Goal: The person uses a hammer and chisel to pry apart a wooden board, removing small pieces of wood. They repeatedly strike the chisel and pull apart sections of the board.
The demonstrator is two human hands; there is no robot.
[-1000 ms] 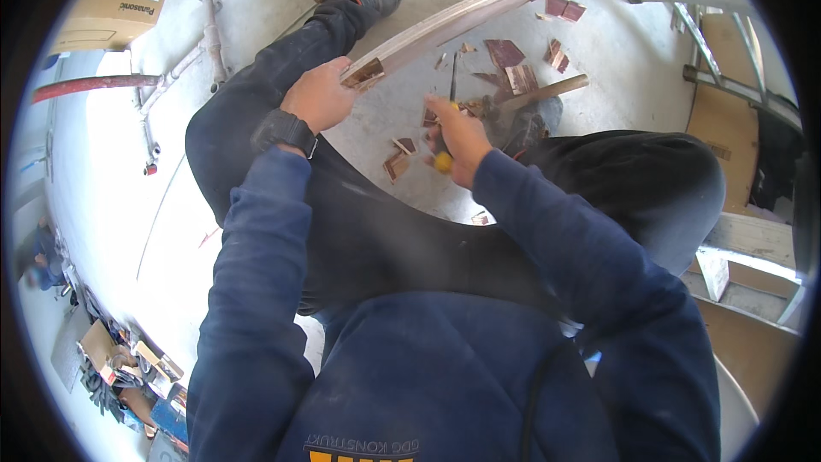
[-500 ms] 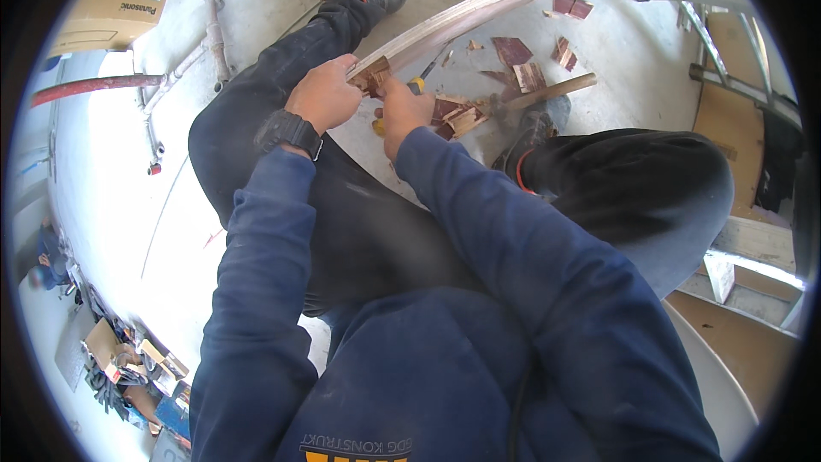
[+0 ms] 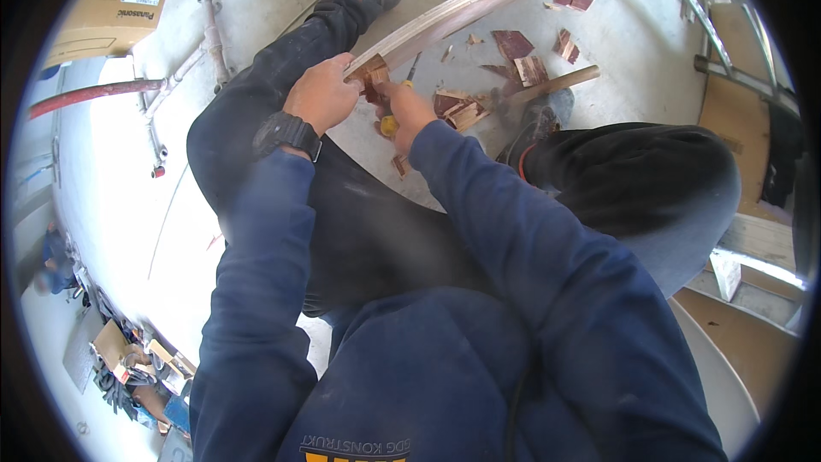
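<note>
A long, curved-looking wooden board (image 3: 462,15) rises away from my lap, its pale layered edge facing up. My left hand (image 3: 323,96) is closed around the board's near end, a dark watch on that wrist. Close beside it, my right hand (image 3: 409,109) is closed on a yellow-handled screwdriver (image 3: 389,127), whose thin shaft points away from me. The fingertips of that hand also touch a splintered brown wood piece (image 3: 375,74) at the board's end. My fingers partly hide both the splintered piece and the handle.
Broken reddish-brown wood pieces (image 3: 513,44) litter the floor, with a hammer-like tool's wooden handle (image 3: 560,83) among them. My legs frame the work. Metal pipes (image 3: 214,43) and a cardboard box (image 3: 115,4) stand left; a ladder (image 3: 753,90) stands right.
My right hand has turned slightly, swinging the screwdriver shaft leftward toward the board. A lighter face of the splintered piece now shows. My left hand stays on the board.
</note>
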